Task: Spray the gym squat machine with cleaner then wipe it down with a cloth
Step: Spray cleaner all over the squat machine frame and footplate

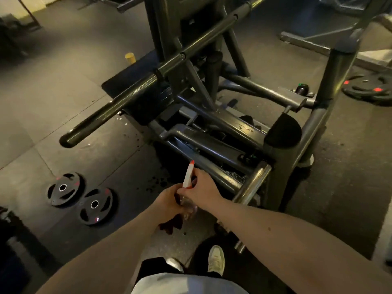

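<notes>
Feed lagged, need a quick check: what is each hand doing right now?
Left hand: holds the spray bottle body.
Right hand: grips the bottle's spray head.

The top edge cuts off the upper part of the squat machine. The left hand and the right hand cover most of the spray bottle, and their fingertips are not visible. The dark cloth below the left hand is blurred and half hidden.
</notes>
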`<act>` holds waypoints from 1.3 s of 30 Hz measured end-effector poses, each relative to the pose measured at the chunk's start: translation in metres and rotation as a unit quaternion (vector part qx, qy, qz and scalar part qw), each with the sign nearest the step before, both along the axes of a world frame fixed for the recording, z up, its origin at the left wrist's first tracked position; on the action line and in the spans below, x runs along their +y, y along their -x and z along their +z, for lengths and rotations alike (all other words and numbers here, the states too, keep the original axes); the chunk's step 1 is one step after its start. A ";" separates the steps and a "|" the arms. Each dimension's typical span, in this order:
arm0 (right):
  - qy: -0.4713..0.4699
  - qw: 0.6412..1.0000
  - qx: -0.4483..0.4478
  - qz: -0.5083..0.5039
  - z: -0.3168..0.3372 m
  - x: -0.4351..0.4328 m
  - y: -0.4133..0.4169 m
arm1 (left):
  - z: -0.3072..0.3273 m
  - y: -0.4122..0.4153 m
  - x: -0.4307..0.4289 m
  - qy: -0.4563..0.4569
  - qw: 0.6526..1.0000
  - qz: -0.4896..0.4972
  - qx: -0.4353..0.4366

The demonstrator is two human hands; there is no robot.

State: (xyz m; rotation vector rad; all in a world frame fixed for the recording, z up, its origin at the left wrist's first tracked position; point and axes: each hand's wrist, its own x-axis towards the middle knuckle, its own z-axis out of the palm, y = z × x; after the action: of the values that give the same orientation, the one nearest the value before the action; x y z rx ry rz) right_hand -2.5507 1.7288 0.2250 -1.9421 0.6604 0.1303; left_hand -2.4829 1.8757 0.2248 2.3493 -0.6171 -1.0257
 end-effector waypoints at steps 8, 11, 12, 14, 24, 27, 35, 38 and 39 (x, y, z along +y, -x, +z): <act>-0.004 0.995 0.030 -0.091 -0.030 -0.041 -0.053 | -0.032 -0.081 -0.057 0.008 0.995 -0.091 0.049; -0.007 0.988 0.052 -0.143 -0.038 -0.052 -0.084 | -0.051 -0.121 -0.075 0.017 0.989 -0.132 0.069; -0.010 0.986 0.057 -0.157 -0.041 -0.056 -0.094 | -0.058 -0.135 -0.082 0.024 0.986 -0.145 0.075; -0.015 0.977 0.067 -0.201 -0.046 -0.062 -0.113 | -0.069 -0.160 -0.095 0.034 0.980 -0.173 0.094; -0.064 0.936 0.071 -0.340 -0.090 -0.118 -0.148 | -0.116 -0.214 -0.185 -0.010 0.949 -0.266 0.167; -0.078 0.925 0.083 -0.363 -0.114 -0.143 -0.140 | -0.135 -0.212 -0.217 -0.032 0.939 -0.298 0.170; -0.107 0.902 0.099 -0.406 -0.149 -0.184 -0.119 | -0.156 -0.194 -0.264 -0.070 0.924 -0.330 0.179; -0.105 0.907 0.099 -0.396 -0.152 -0.187 -0.124 | -0.158 -0.194 -0.263 -0.064 0.932 -0.309 0.180; -0.105 0.910 0.096 -0.390 -0.151 -0.187 -0.127 | -0.158 -0.195 -0.262 -0.060 0.936 -0.298 0.179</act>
State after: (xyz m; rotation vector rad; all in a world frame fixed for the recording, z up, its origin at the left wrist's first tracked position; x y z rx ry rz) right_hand -2.4237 1.5421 0.0740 -1.3472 1.4433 -0.1070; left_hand -2.2878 1.6139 0.0666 2.0193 -1.1801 -1.7484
